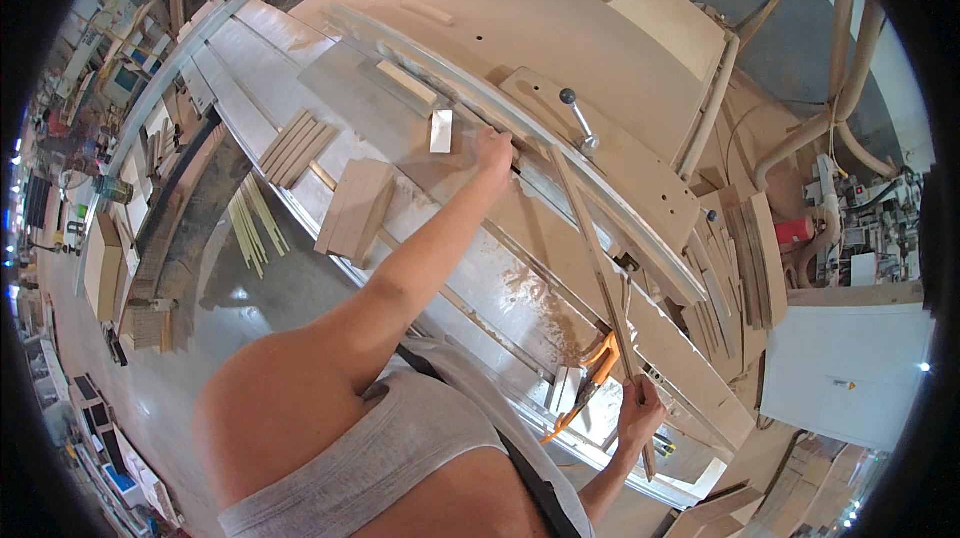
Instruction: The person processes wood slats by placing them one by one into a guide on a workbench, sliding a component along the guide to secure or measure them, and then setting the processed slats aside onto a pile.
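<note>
My left hand is closed over the metal machine table, against the long fence. Whatever its fingers hold, if anything, is hidden. Lower right, my right hand pinches a long thin wooden strip near its near end. The strip slants along the fence, its far end just right of my left hand. A small white block and a pale wooden piece lie left of my left hand. Beside my right hand is an orange-handled tool, with another white block next to it.
Wooden sticks and a thick wooden block rest at the table's left edge. A lever with a black knob rises beyond the fence. Sawdust covers the wide board surface. Boards and a white cabinet stand at right.
</note>
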Motion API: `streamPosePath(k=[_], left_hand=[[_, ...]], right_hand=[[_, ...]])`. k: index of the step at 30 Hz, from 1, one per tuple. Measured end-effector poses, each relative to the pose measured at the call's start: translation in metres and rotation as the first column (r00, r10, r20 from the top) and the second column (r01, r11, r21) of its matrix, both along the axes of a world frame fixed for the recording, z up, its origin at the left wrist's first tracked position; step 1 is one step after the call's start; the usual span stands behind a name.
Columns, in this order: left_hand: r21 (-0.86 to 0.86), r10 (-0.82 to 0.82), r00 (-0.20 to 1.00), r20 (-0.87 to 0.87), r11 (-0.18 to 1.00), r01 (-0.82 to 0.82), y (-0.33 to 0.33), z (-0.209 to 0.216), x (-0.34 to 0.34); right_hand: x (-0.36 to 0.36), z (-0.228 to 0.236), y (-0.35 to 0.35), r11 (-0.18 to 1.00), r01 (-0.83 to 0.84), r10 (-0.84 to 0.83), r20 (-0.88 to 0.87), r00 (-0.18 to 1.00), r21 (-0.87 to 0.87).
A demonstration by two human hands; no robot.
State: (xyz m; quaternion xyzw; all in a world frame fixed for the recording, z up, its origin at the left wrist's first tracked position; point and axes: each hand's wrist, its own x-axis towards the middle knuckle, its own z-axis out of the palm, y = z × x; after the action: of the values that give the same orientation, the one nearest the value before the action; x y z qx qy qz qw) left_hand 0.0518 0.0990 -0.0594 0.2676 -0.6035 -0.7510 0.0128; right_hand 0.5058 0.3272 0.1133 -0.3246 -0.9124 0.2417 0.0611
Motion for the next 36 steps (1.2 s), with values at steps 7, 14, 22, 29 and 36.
streamPosePath(k=[7, 14, 22, 29, 36], left_hand=[[0.228, -0.144, 0.989, 0.039, 0.965, 0.132, 0.002, 0.037, -0.007], [0.268, 0.090, 0.995, -0.035, 0.960, -0.077, 0.005, 0.043, 0.005], [0.222, 0.119, 0.987, -0.105, 0.971, -0.094, -0.007, 0.019, -0.013], [0.065, 0.205, 0.973, -0.109, 0.978, -0.199, -0.010, 0.008, -0.017], [0.185, 0.152, 0.986, -0.072, 0.973, -0.136, -0.003, 0.025, 0.000]], right_hand=[[0.003, -0.004, -0.002, 0.999, 0.031, -0.031, 0.004, 1.000, -0.006], [-0.004, 0.002, 0.001, 1.000, -0.009, 0.008, 0.046, 0.999, 0.023], [-0.011, 0.007, -0.003, 1.000, -0.023, 0.023, -0.006, 1.000, 0.017], [-0.010, 0.002, -0.005, 1.000, -0.022, 0.023, -0.037, 0.999, 0.017], [-0.007, -0.001, -0.002, 0.998, -0.037, 0.040, -0.049, 0.998, 0.053]])
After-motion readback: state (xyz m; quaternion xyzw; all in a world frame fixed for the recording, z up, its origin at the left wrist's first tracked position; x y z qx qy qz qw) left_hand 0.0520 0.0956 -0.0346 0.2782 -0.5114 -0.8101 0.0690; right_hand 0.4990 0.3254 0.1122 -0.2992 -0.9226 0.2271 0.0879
